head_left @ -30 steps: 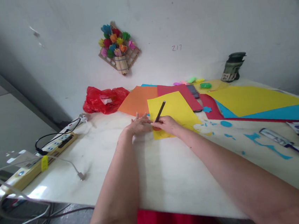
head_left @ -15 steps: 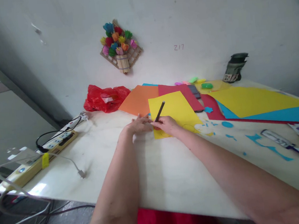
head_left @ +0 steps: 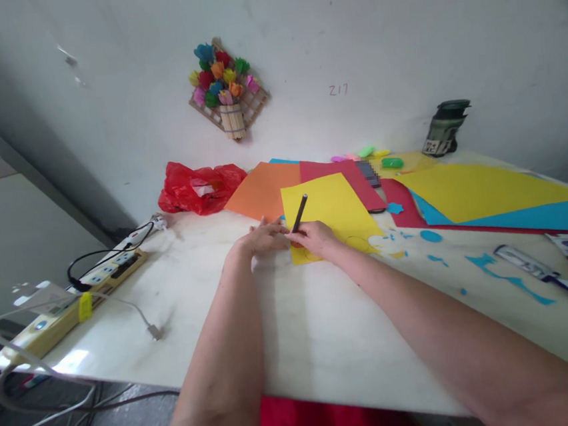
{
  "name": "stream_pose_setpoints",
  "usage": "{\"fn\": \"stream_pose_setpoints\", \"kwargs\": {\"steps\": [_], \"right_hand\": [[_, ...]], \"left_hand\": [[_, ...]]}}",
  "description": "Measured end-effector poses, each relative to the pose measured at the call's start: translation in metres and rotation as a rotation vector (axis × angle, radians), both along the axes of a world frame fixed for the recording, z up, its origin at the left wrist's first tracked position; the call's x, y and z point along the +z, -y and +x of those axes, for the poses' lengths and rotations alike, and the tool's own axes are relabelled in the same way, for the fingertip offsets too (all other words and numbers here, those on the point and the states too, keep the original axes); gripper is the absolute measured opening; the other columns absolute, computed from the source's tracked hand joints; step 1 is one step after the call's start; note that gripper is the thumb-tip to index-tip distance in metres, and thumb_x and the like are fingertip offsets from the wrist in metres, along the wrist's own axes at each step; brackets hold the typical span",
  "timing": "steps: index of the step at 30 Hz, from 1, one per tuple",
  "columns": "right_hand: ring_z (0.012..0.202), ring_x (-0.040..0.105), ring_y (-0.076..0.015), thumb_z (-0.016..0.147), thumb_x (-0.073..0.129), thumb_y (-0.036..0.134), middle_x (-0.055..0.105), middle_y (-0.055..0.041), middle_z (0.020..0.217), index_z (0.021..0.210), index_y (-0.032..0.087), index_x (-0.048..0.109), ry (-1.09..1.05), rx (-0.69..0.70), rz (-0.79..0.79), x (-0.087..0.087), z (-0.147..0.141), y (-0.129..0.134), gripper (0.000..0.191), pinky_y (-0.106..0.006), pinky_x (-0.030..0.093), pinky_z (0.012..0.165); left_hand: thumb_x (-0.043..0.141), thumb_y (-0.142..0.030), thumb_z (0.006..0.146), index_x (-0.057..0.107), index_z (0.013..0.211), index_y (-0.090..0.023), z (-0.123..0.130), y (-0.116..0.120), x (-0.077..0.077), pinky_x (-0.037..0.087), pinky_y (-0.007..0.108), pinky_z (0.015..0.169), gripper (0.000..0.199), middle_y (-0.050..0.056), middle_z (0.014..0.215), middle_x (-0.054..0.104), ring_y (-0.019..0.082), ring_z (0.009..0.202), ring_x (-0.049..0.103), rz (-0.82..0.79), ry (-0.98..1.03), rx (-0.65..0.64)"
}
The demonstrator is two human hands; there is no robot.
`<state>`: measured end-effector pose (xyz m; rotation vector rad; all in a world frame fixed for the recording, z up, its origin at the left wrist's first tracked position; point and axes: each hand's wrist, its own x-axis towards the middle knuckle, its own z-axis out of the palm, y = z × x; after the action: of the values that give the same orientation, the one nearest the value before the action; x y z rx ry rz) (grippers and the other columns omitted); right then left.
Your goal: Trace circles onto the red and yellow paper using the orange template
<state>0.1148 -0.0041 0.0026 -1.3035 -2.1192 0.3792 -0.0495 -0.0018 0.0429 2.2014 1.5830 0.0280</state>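
Note:
My right hand (head_left: 315,238) is closed around a dark pen (head_left: 299,213), which stands tilted over the yellow sheet of paper (head_left: 331,205). That hand rests on the sheet's lower part, and the pen tip is hidden by the fingers. My left hand (head_left: 265,236) lies flat with fingers stretched at the sheet's left edge, close to the pen. Drawn outlines (head_left: 357,243) show on the yellow paper beside my right wrist. Orange paper (head_left: 264,189) and red paper (head_left: 318,173) lie behind and partly under the yellow sheet.
Blue paper scraps (head_left: 509,278), a blue disc (head_left: 431,235) and larger coloured sheets (head_left: 493,193) lie to the right. At left are a power strip (head_left: 113,269), a cable plug (head_left: 153,331) and a red plastic bag (head_left: 201,187). A dark bottle (head_left: 446,128) stands at the back right.
The top of the pen has tipped slightly to the left in my right hand. My left hand stays in place.

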Motion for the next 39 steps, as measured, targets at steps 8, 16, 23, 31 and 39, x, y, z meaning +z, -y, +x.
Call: {"fn": "stream_pose_setpoints", "kwargs": {"steps": [8, 16, 23, 31, 39], "right_hand": [[0.062, 0.056, -0.0129, 0.071, 0.039, 0.054, 0.065, -0.0037, 0.073, 0.078, 0.022, 0.063, 0.027, -0.008, 0.010, 0.0014, -0.0003, 0.0017, 0.041, -0.021, 0.033, 0.050], [0.064, 0.056, -0.0130, 0.071, 0.040, 0.054, 0.065, -0.0033, 0.074, 0.079, 0.022, 0.063, 0.022, -0.009, 0.010, 0.0014, -0.0002, 0.0014, 0.040, -0.021, 0.033, 0.051], [0.064, 0.056, -0.0132, 0.071, 0.041, 0.053, 0.065, -0.0035, 0.073, 0.078, 0.022, 0.064, 0.026, -0.015, 0.014, 0.0008, -0.0004, 0.0006, 0.039, -0.021, 0.033, 0.051], [0.062, 0.056, -0.0128, 0.071, 0.040, 0.053, 0.064, -0.0039, 0.072, 0.077, 0.021, 0.063, -0.005, 0.007, 0.003, 0.0010, 0.0001, 0.0010, 0.039, -0.021, 0.034, 0.051], [0.062, 0.056, -0.0128, 0.070, 0.041, 0.053, 0.064, -0.0038, 0.070, 0.076, 0.021, 0.064, -0.015, 0.005, -0.001, -0.0009, 0.0002, -0.0006, 0.040, -0.021, 0.034, 0.051]], "left_hand": [[0.052, -0.038, 0.065, 0.045, 0.108, -0.035, 0.0007, 0.0021, 0.0015, 0.000, 0.054, 0.094, 0.043, -0.009, 0.136, 0.013, 0.027, 0.123, -0.004, -0.001, 0.005, 0.002], [0.051, -0.039, 0.066, 0.044, 0.110, -0.034, -0.0018, -0.0021, -0.0021, 0.001, 0.055, 0.092, 0.045, -0.007, 0.137, 0.011, 0.029, 0.122, -0.005, 0.007, -0.006, -0.030], [0.052, -0.037, 0.065, 0.045, 0.108, -0.036, -0.0014, -0.0020, -0.0018, -0.002, 0.055, 0.092, 0.044, -0.009, 0.136, 0.012, 0.027, 0.122, -0.006, -0.009, 0.030, -0.013], [0.055, -0.038, 0.062, 0.047, 0.107, -0.036, -0.0021, -0.0020, -0.0020, -0.003, 0.054, 0.093, 0.045, -0.009, 0.136, 0.014, 0.027, 0.122, -0.006, -0.017, 0.068, 0.005], [0.052, -0.038, 0.065, 0.046, 0.108, -0.037, -0.0011, -0.0007, -0.0002, -0.001, 0.055, 0.092, 0.044, -0.010, 0.136, 0.012, 0.027, 0.122, -0.006, -0.013, 0.027, -0.014]]}}
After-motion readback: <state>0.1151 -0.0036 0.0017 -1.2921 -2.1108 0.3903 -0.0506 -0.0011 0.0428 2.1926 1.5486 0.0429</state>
